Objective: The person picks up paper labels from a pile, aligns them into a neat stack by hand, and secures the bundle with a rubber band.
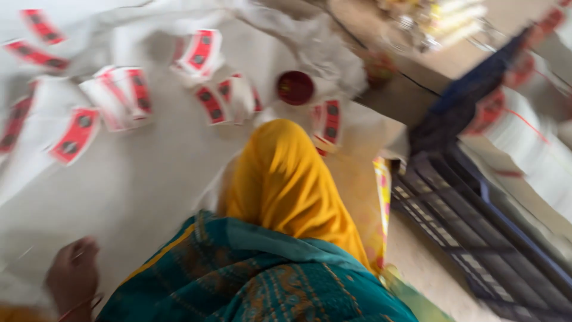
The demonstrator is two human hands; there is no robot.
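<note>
Hand (72, 275), left, on white sheet (137, 191); fingers blurred, grip unclear; red-labelled bags (113, 101) well beyond.

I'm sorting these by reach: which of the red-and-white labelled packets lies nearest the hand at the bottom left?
The packet at the left, below the others, its red label tilted. It lies closest to the left hand; the remaining packets sit higher up on the white sheet.

The person wears mustard-yellow trousers (286, 179), smooth and unpatterned over the raised knee. Below the knee lies a teal garment (262, 280) with an orange woven pattern and a thin yellow border. Left of it, the left hand (72, 275) shows a thin bangle at the wrist, blurred.
</note>
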